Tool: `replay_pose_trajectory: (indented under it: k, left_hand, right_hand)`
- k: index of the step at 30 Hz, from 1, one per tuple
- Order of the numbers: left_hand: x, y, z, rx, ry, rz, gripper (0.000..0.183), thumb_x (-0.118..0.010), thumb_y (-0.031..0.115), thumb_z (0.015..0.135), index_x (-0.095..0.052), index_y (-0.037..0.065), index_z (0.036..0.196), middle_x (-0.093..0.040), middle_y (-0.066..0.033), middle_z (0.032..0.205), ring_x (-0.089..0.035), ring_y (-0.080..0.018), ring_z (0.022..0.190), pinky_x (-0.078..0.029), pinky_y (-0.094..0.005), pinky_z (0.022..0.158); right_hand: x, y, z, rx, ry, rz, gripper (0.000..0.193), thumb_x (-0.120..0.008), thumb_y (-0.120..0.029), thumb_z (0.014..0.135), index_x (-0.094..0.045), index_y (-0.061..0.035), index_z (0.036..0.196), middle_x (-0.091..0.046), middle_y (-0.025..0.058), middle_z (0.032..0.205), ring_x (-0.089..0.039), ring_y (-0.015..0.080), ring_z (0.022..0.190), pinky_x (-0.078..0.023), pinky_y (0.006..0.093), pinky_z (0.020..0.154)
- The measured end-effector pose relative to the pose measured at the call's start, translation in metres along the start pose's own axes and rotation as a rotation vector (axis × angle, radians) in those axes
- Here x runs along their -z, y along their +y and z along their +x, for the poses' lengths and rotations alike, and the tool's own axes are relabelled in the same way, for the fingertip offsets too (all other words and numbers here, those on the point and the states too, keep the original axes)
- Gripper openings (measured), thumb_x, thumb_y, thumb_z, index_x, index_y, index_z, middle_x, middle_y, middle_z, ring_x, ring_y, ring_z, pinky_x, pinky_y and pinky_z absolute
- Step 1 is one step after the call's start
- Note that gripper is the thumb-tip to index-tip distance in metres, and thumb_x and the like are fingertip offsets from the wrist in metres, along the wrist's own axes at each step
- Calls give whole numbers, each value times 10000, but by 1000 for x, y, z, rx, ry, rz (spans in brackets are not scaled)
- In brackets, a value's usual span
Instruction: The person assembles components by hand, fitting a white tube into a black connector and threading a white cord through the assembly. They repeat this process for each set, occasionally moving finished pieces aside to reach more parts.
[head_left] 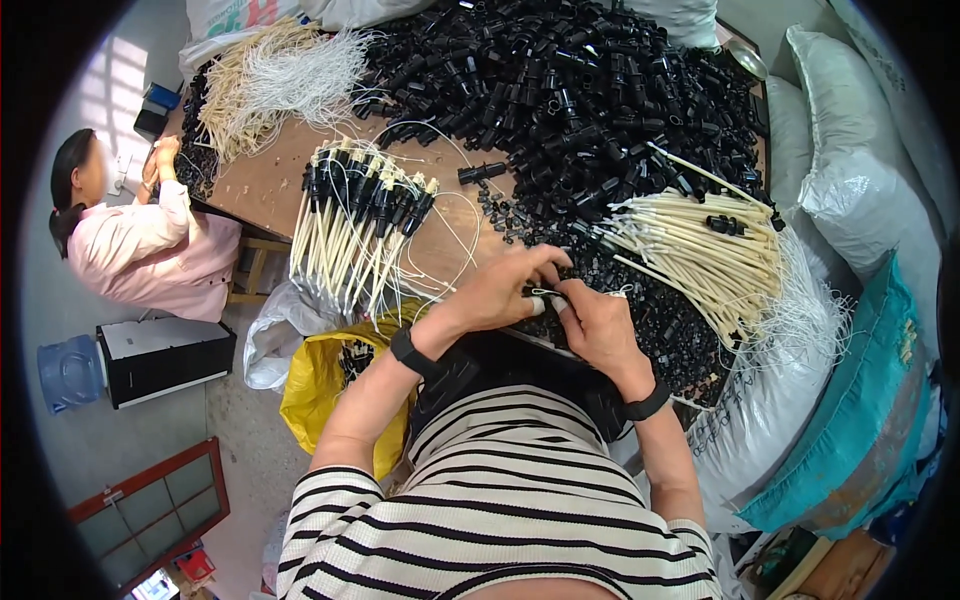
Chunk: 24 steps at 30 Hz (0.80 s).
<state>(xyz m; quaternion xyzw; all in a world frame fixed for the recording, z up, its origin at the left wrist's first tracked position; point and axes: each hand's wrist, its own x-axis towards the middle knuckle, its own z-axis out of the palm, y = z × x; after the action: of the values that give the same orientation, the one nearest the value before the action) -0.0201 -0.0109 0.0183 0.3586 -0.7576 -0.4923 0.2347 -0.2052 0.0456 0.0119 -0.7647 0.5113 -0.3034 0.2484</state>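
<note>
My left hand (508,288) and my right hand (603,326) meet at the table's near edge, both with fingers bent in a pinch. A thin pale cord (545,292) shows as a small loop between them. What else the fingertips hold is hidden. White wraps cover some of my fingertips. Left of my hands lies a bundle of cream rods with black fittings (365,200) and white cords. Right of them rests a stack of plain cream rods (700,250) with loose white cords. Small black parts (665,335) are spread beneath and beside my right hand.
Black plastic fittings (560,90) are heaped across the far table. More cream rods with white cords (290,85) lie far left. A person in pink (150,240) sits at the left edge. A yellow bag (320,385) hangs near my left arm; white sacks (860,150) stand right.
</note>
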Motion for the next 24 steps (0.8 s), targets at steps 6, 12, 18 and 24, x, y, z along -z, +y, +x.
replay_pose_trajectory:
  k: [6,12,18,24]
  left_hand:
    - [0,-12,-10,-339,245,113,174,-658,-55,651,-629,61,777,-608,-38,776,-581,-236,764,-445,-336,723]
    - [6,-31,-4,-104,382,121,187,-660,-42,665,-632,52,824,-617,-97,820,-605,-287,816,-484,-366,693]
    - [37,-80,19,64,588,580,209,-648,-30,667,-615,18,868,-605,-146,813,-614,-332,760,-483,-400,669]
    - [50,-89,1,152,526,550,190,-626,-53,677,-604,2,857,-598,-150,766,-614,-309,716,-484,-388,651]
  right_hand:
    - [-3,-2,0,1,42,127,182,-653,-57,826,-644,-47,1008,-616,149,673,-610,301,562,-470,363,514]
    - [-11,4,-11,-228,128,231,111,-632,-67,862,-697,-22,939,-575,49,580,-520,75,506,-416,247,498]
    - [-5,6,-7,-324,133,297,100,-621,-80,876,-674,0,899,-464,-34,557,-381,24,525,-314,221,476]
    - [-3,20,-11,-400,137,337,94,-617,-68,877,-664,12,890,-460,-55,567,-365,13,533,-290,216,479]
